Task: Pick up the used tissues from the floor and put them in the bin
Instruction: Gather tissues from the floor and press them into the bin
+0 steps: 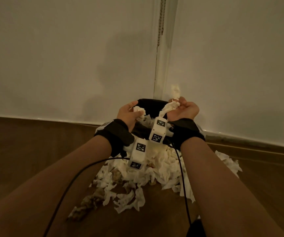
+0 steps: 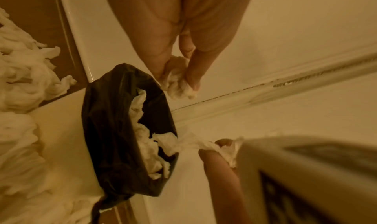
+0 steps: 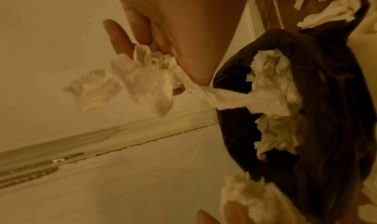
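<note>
A bin with a black liner (image 1: 150, 103) stands on the floor against the wall, with tissues heaped inside (image 2: 142, 140). My left hand (image 1: 134, 110) hovers over its left rim and pinches a crumpled tissue wad (image 2: 177, 80). Over the right rim, my right hand (image 1: 178, 103) grips a long twisted tissue (image 3: 149, 75). One end of it sticks up above the fingers. A strand (image 3: 222, 96) trails from it down into the bin (image 3: 330, 114). A big pile of used tissues (image 1: 137, 178) lies on the floor in front of the bin, some stained brown.
The white wall (image 1: 69, 65) with a vertical corner strip (image 1: 161, 57) rises right behind the bin. A skirting board (image 1: 35, 119) meets the wooden floor (image 1: 26, 151). Black cables (image 1: 72, 180) hang from both wrist cameras over the tissue pile.
</note>
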Tool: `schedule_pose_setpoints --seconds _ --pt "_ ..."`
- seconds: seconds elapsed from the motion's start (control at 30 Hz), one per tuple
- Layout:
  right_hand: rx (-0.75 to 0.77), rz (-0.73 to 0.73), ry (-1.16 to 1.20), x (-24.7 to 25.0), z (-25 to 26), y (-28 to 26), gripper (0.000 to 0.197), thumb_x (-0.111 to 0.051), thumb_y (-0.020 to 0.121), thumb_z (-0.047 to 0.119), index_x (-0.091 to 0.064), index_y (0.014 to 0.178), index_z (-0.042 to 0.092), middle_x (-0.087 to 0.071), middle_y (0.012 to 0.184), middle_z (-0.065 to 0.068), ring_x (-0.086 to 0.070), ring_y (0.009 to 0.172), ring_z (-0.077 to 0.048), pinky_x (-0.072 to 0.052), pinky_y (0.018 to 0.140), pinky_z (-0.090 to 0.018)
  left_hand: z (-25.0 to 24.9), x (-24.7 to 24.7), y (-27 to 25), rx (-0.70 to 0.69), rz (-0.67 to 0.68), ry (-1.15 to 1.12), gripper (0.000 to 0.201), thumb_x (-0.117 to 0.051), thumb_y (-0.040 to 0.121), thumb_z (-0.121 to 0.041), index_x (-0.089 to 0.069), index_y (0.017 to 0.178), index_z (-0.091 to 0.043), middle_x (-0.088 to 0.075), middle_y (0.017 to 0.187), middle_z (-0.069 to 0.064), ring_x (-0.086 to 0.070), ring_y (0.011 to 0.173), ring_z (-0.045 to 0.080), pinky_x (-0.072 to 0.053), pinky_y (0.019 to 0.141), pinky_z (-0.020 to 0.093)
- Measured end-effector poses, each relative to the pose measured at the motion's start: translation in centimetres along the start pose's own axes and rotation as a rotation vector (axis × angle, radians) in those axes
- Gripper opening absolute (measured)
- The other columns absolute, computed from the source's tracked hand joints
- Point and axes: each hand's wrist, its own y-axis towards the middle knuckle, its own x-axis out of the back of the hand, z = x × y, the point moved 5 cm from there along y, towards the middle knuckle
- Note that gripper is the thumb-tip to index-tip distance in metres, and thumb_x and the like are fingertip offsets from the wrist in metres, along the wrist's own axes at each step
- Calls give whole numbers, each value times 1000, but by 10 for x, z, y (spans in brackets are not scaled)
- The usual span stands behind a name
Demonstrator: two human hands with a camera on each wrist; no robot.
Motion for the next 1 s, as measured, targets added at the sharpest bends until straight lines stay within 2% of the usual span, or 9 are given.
schedule_pose_setpoints --seconds 0.17,0.23,0.3,0.37,0.47,0.6,0.7,0.9,1.0 --pt "11 -62 -269 21 -15 20 17 -34 65 -4 -48 66 6 -44 68 -9 -42 61 -24 -39 70 -32 15 2 29 -132 -49 250 37 -63 83 6 -55 119 1 -58 107 19 -55 100 28 -45 98 44" --pt "70 -76 -738 26 -17 28 30 -34 85 -8 -61 94 0 -56 87 -16 -54 81 -30 -43 87 -35 18 2 36 -214 -72 422 25 -67 82 -3 -61 106 -4 -56 93 10 -52 87 21 -48 86 33" --pt "191 -12 -1345 26 -22 33 41 -34 90 -8 -57 122 6 -47 129 -17 -50 114 -28 -36 101 -24 23 3 41 -263 -109 546 16 -69 81 -10 -63 96 -13 -58 89 2 -53 82 16 -46 78 25" --pt "265 96 -1794 30 -30 36 45 -40 91 -6 -49 132 9 -26 141 -14 -45 119 -25 -30 94 -12 29 3 43 -300 -141 639 13 -69 81 -12 -65 93 -15 -59 88 0 -54 80 13 -42 70 16" --pt "289 193 -2187 38 -36 41 47 -42 92 -5 -42 138 6 -20 141 -14 -48 113 -27 -30 93 -12 33 0 47 -330 -130 798 13 -67 82 -13 -67 95 -11 -65 99 6 -60 87 17 -40 69 15" --pt "369 241 -2423 34 -39 36 41 -43 94 -1 -52 132 10 -45 134 -16 -52 116 -32 -39 103 -33 37 -3 51 -344 -43 1040 17 -64 84 -16 -66 102 -14 -55 116 10 -56 105 23 -34 77 17" --pt "474 198 -2399 30 -37 29 31 -53 91 6 -52 121 13 -62 113 -13 -58 105 -30 -46 92 -40 37 -8 50 -410 55 1197 18 -61 87 -14 -65 105 -13 -52 116 11 -54 104 24 -36 81 19" --pt "219 219 -2535 40 -54 28 29 -42 98 11 -55 120 -1 -52 126 -18 -54 113 -31 -46 96 -37 48 -20 51 -347 232 1484 31 -43 97 -16 -54 125 -10 -46 133 13 -48 119 28 -39 102 36" --pt "131 335 -2625 52 -69 25 41 -29 101 17 -41 138 5 -39 140 -23 -40 127 -36 -34 104 -43 64 -20 48 -330 307 1705 42 -37 96 -18 -36 137 -8 -51 132 11 -45 125 25 -11 116 41"
